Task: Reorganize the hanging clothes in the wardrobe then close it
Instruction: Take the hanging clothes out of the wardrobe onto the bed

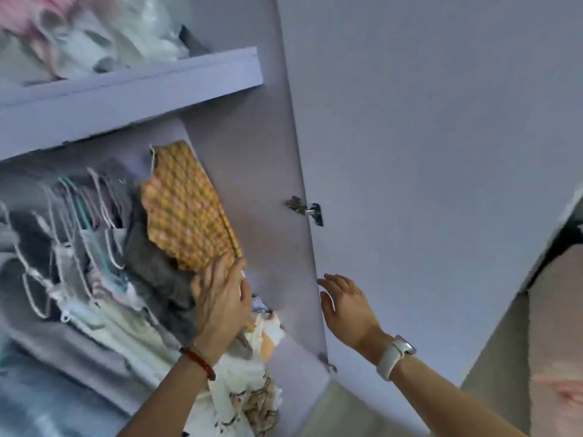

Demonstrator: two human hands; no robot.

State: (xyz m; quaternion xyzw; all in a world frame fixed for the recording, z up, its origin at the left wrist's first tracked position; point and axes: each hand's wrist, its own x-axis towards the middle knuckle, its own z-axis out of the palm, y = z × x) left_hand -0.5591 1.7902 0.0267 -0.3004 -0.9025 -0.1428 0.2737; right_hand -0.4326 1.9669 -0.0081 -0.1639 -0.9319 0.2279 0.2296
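The lilac wardrobe stands open, its door [441, 152] swung out to the right on a metal hinge [305, 209]. Several garments on white hangers [79, 234] fill the rail space. At the right end hangs an orange patterned garment [186, 212] next to a grey one [151, 260]. My left hand [220, 301], with a red bead bracelet, presses flat against the lower edge of the orange garment, fingers straight. My right hand [347, 307], a white watch on its wrist, hovers open in front of the door's hinged edge, holding nothing.
A shelf [132, 89] above the rail carries a heap of pink and white fabric [79, 33]. White printed garments [246, 383] hang below my left hand. A second hinge [328, 364] sits lower on the door. Beyond the door's edge lies pale floor [492, 373].
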